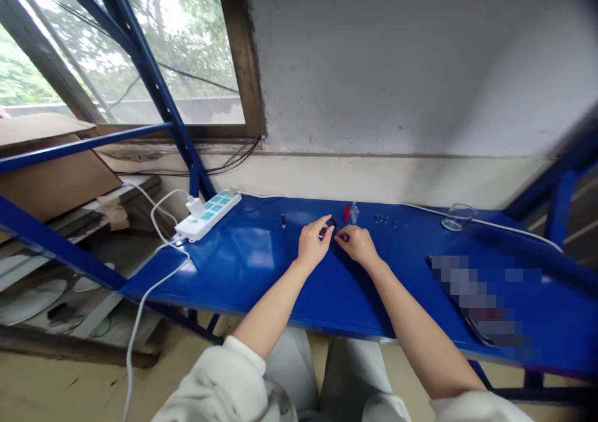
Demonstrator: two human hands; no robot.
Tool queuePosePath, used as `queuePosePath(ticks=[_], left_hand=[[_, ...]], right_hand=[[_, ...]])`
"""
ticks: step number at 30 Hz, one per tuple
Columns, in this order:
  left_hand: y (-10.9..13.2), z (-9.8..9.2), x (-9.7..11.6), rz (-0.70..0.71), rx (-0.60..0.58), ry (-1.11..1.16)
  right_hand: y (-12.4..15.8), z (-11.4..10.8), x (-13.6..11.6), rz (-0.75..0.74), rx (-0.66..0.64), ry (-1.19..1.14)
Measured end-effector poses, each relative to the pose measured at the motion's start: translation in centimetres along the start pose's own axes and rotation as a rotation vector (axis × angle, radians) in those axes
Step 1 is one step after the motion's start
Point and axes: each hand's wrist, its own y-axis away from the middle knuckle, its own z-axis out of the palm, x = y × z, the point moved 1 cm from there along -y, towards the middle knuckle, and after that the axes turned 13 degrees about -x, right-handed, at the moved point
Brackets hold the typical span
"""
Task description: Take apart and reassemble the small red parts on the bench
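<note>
Above the blue tabletop, my left hand pinches a small black cylindrical piece between thumb and fingers. Close beside it, my right hand is closed with its fingertips pressed together near that piece. Whatever sits in the right fingertips is too small to make out. Just beyond the hands stand a small red cylinder and some clear plastic parts. Several tiny dark parts lie in a row to their right. A small black tube with a light end stands left of my hands.
A white power strip with a plug and cable lies at the table's left. Toward the right back is a round clear container beside a white cable. A pixelated dark flat item lies at the right. Blue frame posts flank the table.
</note>
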Motion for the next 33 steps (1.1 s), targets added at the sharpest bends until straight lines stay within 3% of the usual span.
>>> queuePosePath(ticks=[4, 6, 15, 24, 33], left_hand=[[0.23, 0.21, 0.30, 0.057, -0.208, -0.019], [0.33, 0.36, 0.18, 0.059, -0.256, -0.028], [0.45, 0.75, -0.35, 0.053, -0.316, -0.066], [0.39, 0.90, -0.57, 0.019, -0.346, -0.082], [0.48, 0.62, 0.04, 0.011, -0.371, -0.152]], right_hand=[[0.07, -0.13, -0.03, 0.017, 0.022, 0.033], [0.08, -0.12, 0.10, 0.028, 0.035, 0.029], [0.03, -0.22, 0.47, 0.063, 0.136, -0.075], [-0.11, 0.18, 0.66, 0.003, 0.289, -0.183], [-0.26, 0.35, 0.81, 0.004, 0.309, -0.188]])
